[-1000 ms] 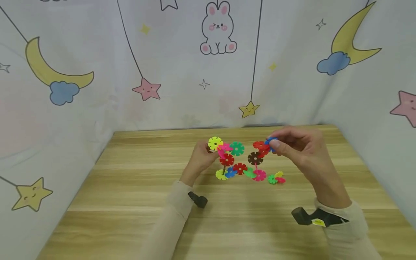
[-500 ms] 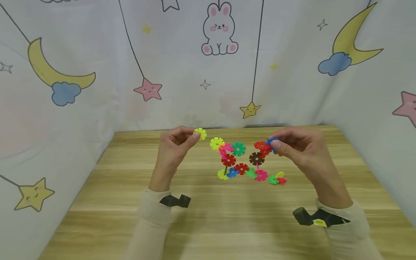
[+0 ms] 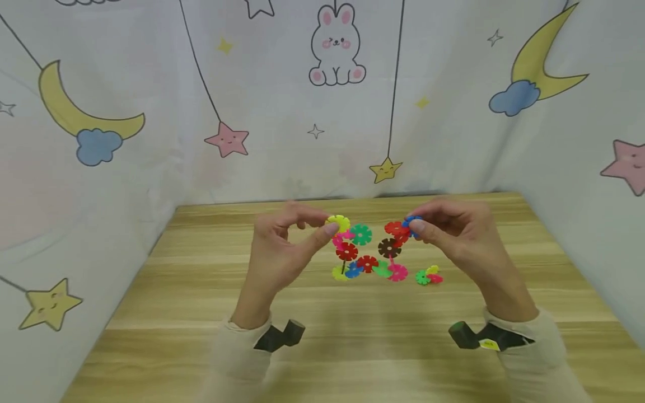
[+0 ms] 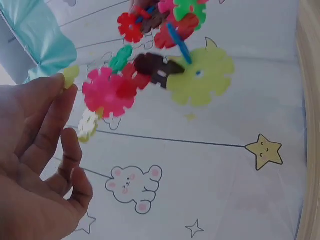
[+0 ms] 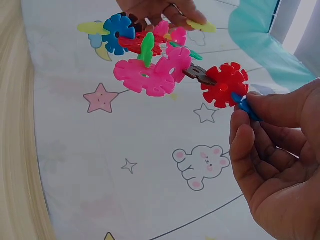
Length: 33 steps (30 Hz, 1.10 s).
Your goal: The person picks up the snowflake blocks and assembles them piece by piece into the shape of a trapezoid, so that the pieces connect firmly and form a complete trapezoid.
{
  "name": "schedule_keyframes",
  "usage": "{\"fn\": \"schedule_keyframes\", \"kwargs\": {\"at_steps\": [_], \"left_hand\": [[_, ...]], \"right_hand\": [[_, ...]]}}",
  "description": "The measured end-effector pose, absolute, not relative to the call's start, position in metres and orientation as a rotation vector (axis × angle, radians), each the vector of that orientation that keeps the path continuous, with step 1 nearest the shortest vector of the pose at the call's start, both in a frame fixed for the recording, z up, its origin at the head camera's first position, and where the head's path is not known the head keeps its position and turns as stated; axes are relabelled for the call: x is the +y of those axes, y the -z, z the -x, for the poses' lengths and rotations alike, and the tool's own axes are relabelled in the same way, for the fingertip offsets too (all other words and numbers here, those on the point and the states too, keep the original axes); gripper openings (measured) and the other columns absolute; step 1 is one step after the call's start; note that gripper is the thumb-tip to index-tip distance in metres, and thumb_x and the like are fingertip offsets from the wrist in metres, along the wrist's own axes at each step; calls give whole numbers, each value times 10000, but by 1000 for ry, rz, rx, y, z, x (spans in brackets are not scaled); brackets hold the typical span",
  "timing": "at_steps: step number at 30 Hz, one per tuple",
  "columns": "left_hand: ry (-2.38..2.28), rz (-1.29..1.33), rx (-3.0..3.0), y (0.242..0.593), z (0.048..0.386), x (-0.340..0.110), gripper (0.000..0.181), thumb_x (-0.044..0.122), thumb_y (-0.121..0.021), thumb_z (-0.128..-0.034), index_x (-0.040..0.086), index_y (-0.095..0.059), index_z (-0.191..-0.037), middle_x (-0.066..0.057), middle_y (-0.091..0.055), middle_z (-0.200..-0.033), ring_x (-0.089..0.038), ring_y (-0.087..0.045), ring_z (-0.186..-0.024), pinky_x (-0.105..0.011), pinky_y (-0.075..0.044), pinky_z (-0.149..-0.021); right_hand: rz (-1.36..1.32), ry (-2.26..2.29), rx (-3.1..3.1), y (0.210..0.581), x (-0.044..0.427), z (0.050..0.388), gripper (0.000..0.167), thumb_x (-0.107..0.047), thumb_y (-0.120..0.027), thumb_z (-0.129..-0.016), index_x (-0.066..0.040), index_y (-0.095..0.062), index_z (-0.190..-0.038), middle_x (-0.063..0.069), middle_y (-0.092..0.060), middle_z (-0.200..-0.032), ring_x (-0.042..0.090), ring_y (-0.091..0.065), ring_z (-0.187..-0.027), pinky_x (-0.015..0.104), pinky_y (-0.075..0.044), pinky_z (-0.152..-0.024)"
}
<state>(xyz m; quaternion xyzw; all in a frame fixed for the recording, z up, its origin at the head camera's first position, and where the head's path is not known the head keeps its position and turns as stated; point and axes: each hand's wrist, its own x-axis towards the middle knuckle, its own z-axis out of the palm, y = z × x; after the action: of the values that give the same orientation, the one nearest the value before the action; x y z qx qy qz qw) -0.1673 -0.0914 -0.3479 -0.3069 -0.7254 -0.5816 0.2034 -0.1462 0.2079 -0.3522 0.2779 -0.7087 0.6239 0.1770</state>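
Observation:
A chain of interlocking snowflake discs [image 3: 367, 264] hangs in the air between both hands, with red, brown, pink, green, blue and yellow pieces. My right hand [image 3: 466, 243] pinches the blue disc [image 5: 245, 107] at one end of it, between thumb and forefinger. My left hand [image 3: 279, 254] pinches a yellow disc [image 4: 71, 76] by thumb and fingertips, close to the chain's other end. Another yellow disc [image 4: 89, 125] sits on the chain near those fingertips, below a pink disc [image 4: 108, 93]. Whether the two yellow discs touch, I cannot tell.
A small cluster of green, yellow and pink discs [image 3: 423, 277] lies on the wooden table [image 3: 383, 358], right of the chain. A white curtain [image 3: 282, 101] with printed stars, moons and a rabbit encloses the back and sides.
My left hand let go of the chain's left side, appeared at the left with a loose yellow disc, then brought it right to the chain's yellow end. The right hand keeps its pinch.

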Motion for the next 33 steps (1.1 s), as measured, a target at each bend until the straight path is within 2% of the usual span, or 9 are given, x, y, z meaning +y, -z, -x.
{"fn": "schedule_keyframes", "kwargs": {"at_steps": [3,5,9,11,17,23,33], "left_hand": [[1478,868,-2075,349,160,-79,117,109,-877,-892,94,-845,-1004,-21,-818,-937,-151,-622,-1010,-377,-459,-956],[1403,877,-2088,351,157,-73,138,142,-884,-893,116,-848,-1024,14,-795,-893,-150,-583,-1027,-450,-378,-1021],[1338,870,-2112,354,152,-67,152,177,-883,-901,156,-850,-1047,55,-750,-839,-154,-517,-1050,-533,-211,-1040],[1333,860,-2125,354,151,-65,152,189,-881,-905,164,-850,-1051,63,-737,-828,-153,-505,-1050,-551,-178,-1039],[1320,826,-2145,356,148,-63,145,200,-883,-902,163,-851,-1038,58,-721,-790,-160,-505,-1054,-587,-153,-1026],[1303,814,-2161,356,146,-59,147,225,-891,-898,168,-855,-1028,64,-755,-804,-159,-517,-1091,-576,-120,-1027],[1365,810,-2123,357,144,-54,137,164,-901,-874,118,-839,-986,4,-779,-816,-165,-567,-1091,-607,-140,-1052]], "right_hand": [[-805,-1757,-2006,353,206,146,160,173,-702,-927,77,-765,-1038,8,-773,-889,105,-689,-729,187,-590,-678],[-827,-1748,-2003,353,205,146,162,173,-699,-929,77,-764,-1043,7,-776,-896,103,-692,-731,185,-592,-681],[-865,-1721,-1998,353,202,146,165,173,-708,-924,75,-765,-1044,3,-774,-896,101,-690,-727,183,-596,-685],[-882,-1698,-2001,354,201,146,171,171,-715,-919,68,-767,-1045,-1,-768,-893,101,-687,-722,182,-597,-686],[-929,-1668,-2004,356,197,145,173,164,-721,-919,60,-766,-1050,-15,-759,-905,100,-677,-721,183,-604,-694],[-954,-1682,-1986,358,195,145,146,144,-717,-936,59,-761,-1046,-23,-749,-895,92,-667,-721,182,-592,-680],[-928,-1697,-1983,358,191,142,100,116,-706,-961,59,-747,-1033,-43,-728,-886,108,-651,-709,187,-582,-654]]}}
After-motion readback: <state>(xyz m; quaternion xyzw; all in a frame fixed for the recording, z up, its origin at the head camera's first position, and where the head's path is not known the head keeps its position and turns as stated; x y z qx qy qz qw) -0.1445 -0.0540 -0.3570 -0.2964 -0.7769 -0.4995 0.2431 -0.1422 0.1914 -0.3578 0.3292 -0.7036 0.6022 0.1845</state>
